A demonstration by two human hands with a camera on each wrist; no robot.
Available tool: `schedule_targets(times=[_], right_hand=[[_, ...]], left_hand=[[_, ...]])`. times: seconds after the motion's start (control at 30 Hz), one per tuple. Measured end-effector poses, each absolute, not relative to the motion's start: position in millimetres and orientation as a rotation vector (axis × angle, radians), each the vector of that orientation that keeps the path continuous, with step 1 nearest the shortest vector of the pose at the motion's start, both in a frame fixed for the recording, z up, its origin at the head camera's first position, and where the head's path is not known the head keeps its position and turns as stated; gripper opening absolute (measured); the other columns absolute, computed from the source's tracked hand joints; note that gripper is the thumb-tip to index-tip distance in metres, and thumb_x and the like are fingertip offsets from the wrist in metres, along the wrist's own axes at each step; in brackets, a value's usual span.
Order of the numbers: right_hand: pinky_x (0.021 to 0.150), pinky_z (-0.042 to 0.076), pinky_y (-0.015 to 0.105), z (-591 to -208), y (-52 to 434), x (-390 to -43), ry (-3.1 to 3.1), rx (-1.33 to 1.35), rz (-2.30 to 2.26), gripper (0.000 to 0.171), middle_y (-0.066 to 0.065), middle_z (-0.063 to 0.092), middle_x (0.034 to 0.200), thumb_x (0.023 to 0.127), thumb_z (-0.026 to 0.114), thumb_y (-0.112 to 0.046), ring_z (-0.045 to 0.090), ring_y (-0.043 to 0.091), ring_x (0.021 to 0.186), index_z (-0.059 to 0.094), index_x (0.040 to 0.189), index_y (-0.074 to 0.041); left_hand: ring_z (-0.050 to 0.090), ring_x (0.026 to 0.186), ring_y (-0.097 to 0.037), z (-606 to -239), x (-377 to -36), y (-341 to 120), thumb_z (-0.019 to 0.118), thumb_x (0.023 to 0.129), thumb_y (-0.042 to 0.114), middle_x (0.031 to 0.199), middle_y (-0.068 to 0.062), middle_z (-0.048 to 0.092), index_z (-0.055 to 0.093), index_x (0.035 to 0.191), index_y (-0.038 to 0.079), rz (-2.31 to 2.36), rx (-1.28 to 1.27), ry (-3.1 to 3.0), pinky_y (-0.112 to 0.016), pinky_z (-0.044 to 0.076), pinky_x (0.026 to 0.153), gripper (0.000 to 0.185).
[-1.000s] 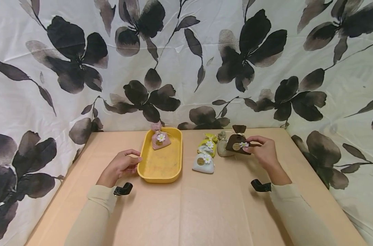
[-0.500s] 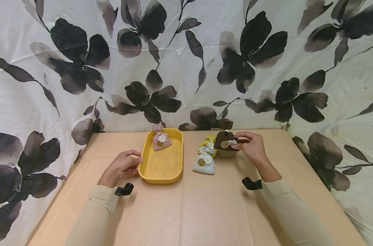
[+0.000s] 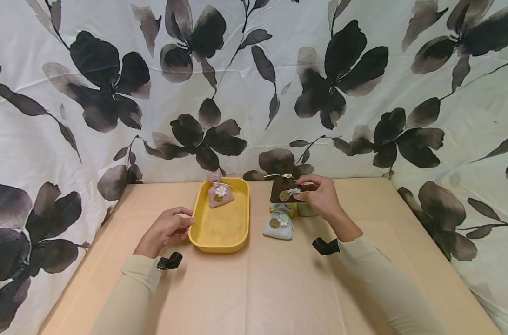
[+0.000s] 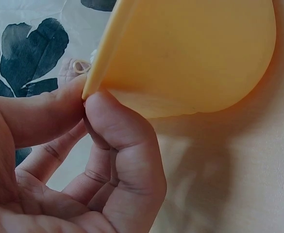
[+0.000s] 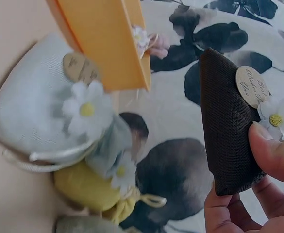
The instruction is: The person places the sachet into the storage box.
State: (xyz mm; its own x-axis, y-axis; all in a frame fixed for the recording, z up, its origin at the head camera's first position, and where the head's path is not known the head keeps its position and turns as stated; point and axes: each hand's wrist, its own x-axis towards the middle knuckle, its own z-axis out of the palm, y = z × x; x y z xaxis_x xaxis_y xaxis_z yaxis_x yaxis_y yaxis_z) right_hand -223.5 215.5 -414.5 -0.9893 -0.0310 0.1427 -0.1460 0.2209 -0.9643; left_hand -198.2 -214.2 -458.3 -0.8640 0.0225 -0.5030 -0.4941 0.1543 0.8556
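Observation:
My right hand [image 3: 322,197] pinches a dark brown drawstring pouch [image 5: 229,126] by its side, thumb beside its white daisy and round kraft tag. The pouch is held up above the other pouches. With thumb and index finger, my left hand [image 4: 117,145] pinches the left rim of a yellow tray [image 3: 220,232]. Inside the tray, at its far end, lies a pink pouch [image 3: 220,194] with a daisy. Below the brown pouch on the table are a white pouch [image 3: 278,225] and a yellow pouch [image 5: 86,187], partly hidden in the head view.
A beige pouch [image 3: 306,210] lies behind my right fingers, mostly covered. The pale wooden-toned table [image 3: 254,298] ends at a floral cloth backdrop [image 3: 254,93] hanging behind and at both sides.
My right hand has carried the brown pouch leftward, from over the beige pouch to over the yellow and white ones. The left hand keeps its place on the tray rim.

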Motion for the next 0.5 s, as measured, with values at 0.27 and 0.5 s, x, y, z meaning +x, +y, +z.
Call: schedule_targets(times=[0.27,0.5], right_hand=[[0.069,0.06,0.021,-406,189,-229,-2.378,0.223,1.883,0.032,0.02,0.064,0.12,0.076,0.078,0.017,0.071,0.02,0.095,0.071,0.107,0.009],[0.07,0.06,0.023,-404,169,-232,-2.355,0.245,1.913,0.032,0.014,0.067,0.111,0.075,0.078,0.017,0.072,0.02,0.095,0.073,0.105,0.007]], left_hand=[[0.058,0.065,-0.011,-458,-198,-215,0.067,0.099,0.006,0.085,-0.003,0.061,0.054,0.134,0.0,1.769,-0.453,2.032,-0.02,0.053,0.058,0.038],[0.058,0.066,-0.013,-458,-198,-215,0.069,0.098,0.006,0.085,-0.003,0.061,0.056,0.133,0.001,1.762,-0.454,2.048,-0.021,0.053,0.06,0.038]])
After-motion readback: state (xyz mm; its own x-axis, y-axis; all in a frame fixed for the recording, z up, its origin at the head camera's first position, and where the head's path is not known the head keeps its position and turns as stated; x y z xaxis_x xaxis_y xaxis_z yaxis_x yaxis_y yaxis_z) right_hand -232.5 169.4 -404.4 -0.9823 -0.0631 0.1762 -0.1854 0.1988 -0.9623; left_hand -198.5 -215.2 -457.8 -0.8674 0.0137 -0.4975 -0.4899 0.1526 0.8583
